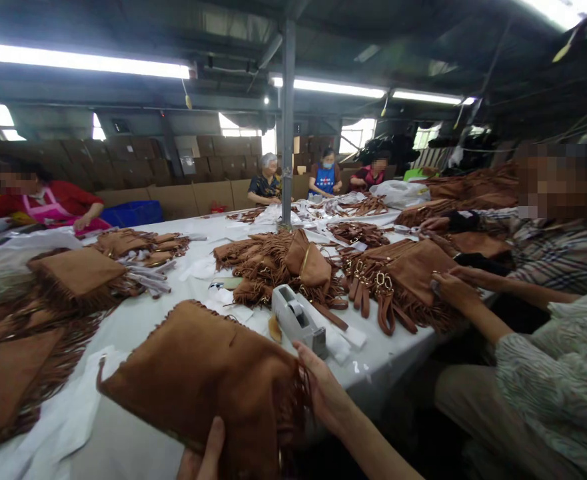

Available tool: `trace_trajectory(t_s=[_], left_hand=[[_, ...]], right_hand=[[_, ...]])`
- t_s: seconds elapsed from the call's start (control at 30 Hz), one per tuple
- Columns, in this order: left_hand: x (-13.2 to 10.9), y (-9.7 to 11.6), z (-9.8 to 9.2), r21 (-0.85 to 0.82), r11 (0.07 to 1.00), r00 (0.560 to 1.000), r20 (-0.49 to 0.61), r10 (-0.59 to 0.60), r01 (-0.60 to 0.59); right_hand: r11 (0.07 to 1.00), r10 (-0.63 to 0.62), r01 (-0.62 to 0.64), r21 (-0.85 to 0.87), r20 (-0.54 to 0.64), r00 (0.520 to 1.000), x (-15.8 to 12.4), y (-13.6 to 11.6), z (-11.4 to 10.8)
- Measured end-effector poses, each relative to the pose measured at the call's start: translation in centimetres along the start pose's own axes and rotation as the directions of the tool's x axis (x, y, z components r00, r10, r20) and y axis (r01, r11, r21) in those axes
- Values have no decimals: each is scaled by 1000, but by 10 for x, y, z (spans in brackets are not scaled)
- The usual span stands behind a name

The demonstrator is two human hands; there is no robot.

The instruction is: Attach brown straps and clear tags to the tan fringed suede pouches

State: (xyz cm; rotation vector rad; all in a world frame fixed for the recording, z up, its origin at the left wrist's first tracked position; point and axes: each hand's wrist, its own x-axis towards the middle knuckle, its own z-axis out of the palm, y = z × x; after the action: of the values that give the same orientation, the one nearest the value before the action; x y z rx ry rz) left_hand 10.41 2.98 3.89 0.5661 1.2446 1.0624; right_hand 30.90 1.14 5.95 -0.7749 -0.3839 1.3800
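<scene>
A brown suede fringed bag (198, 373) is held up over the near table edge, tilted, with its flat side toward me. My left hand (204, 453) grips its lower edge, the thumb on the front face and the other fingers mostly hidden behind. At the bag's right side, my right hand (323, 390) has its fingers closed around the fringed edge. Just beyond that hand stands a grey tape dispenser (298, 323). White paper sheets (128, 440) lie under and left of the bag.
Piles of brown fringed bags (80, 277) lie at left, mid-table (273, 263) and right (416, 267). Wrist straps with metal clips (386, 313) hang near the right table edge. Co-workers sit close on my right, their hands (456, 290) on bags; others work across the table. A post (287, 127) rises behind.
</scene>
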Motion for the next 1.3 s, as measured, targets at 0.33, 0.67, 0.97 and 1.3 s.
trace_trajectory(t_s=[0.33, 0.67, 0.97, 1.3], left_hand=[[34, -33, 2, -310, 940, 989, 84, -121, 141], [31, -25, 14, -377, 893, 962, 211, -174, 244], [30, -33, 6, -330, 902, 948, 242, -206, 280], [25, -20, 8, -333, 889, 928, 302, -216, 315]], right_hand=[[872, 489, -489, 16, 24, 872, -11, 56, -8], [860, -61, -89, -502, -274, 960, -20, 67, -32], [576, -117, 225, -786, 193, 974, -18, 46, 5], [769, -39, 54, -636, 38, 999, -6, 60, -11]])
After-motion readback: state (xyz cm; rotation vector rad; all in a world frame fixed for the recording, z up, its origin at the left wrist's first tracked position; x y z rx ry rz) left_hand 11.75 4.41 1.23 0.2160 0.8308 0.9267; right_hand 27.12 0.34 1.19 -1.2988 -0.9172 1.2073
